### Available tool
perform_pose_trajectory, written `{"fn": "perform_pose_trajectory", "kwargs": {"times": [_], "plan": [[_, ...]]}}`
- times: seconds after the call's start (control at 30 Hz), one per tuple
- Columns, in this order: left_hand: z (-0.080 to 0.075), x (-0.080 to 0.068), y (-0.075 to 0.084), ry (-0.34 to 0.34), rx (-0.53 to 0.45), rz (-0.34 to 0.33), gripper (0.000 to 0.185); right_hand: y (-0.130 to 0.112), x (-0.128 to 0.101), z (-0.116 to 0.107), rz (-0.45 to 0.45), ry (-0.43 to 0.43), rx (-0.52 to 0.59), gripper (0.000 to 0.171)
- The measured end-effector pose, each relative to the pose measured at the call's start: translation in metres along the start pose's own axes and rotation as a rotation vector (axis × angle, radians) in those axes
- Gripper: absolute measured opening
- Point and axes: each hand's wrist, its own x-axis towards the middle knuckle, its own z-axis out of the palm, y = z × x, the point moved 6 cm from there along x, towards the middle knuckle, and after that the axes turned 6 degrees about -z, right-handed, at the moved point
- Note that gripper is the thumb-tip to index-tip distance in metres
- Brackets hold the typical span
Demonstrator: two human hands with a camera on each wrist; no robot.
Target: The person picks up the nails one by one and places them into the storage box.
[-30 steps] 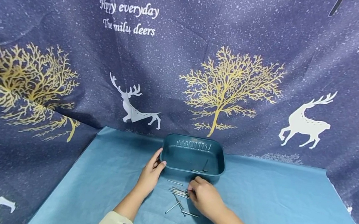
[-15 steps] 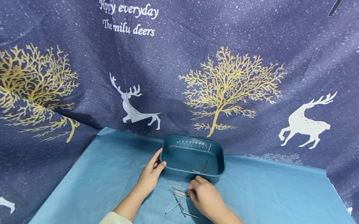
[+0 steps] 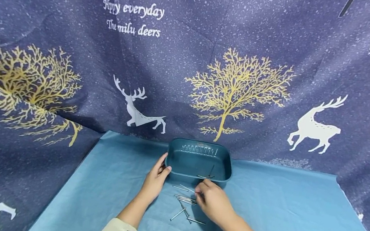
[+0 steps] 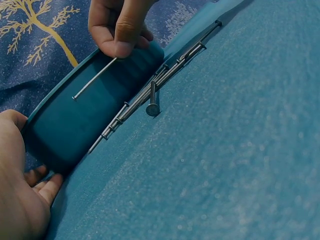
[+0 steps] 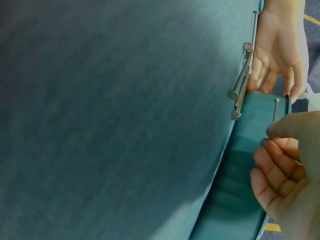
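My left hand (image 3: pixel 155 178) grips the left end of a dark teal plastic tray (image 3: pixel 197 178), thumb at the rim and fingers against the side wall. In front of the tray's near wall, my right hand (image 3: pixel 213 200) pinches one steel nail (image 4: pixel 94 79) between thumb and fingertips. That nail is raised off the cloth, its head pointing away from the fingers toward the left hand. Below it, several loose nails (image 3: pixel 185 199) lie in a scattered pile on the cloth, some crossing. A few more nails (image 3: pixel 205 177) rest inside the tray near its front right.
Light blue cloth (image 3: pixel 274 211) covers the table under everything. Behind the tray hangs a dark blue curtain (image 3: pixel 274 37) printed with deer and yellow trees, close to the tray's back rim.
My right hand has lifted the pinched nail from the pile and moved slightly up toward the tray. The left hand and tray have stayed in place.
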Motion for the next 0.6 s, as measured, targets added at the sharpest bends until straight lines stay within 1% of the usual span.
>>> {"fn": "perform_pose_trajectory", "kwargs": {"times": [0.17, 0.3, 0.4, 0.6], "plan": [[0.0008, 0.0008, -0.0004, -0.001, -0.008, -0.009, 0.058, -0.0005, 0.0001, -0.0035, 0.006, 0.023, -0.019, 0.008], [0.0007, 0.0015, -0.0002, -0.001, -0.009, -0.001, 0.058, 0.0008, 0.0007, -0.0061, 0.025, 0.039, -0.031, 0.012], [0.0007, 0.0008, -0.0001, 0.0, -0.007, -0.008, 0.057, 0.0032, 0.0006, -0.0061, 0.039, 0.038, -0.033, 0.012], [0.0006, 0.0012, -0.0013, 0.004, -0.016, 0.004, 0.057, 0.0065, 0.001, -0.0062, 0.05, 0.042, -0.039, 0.009]]}}
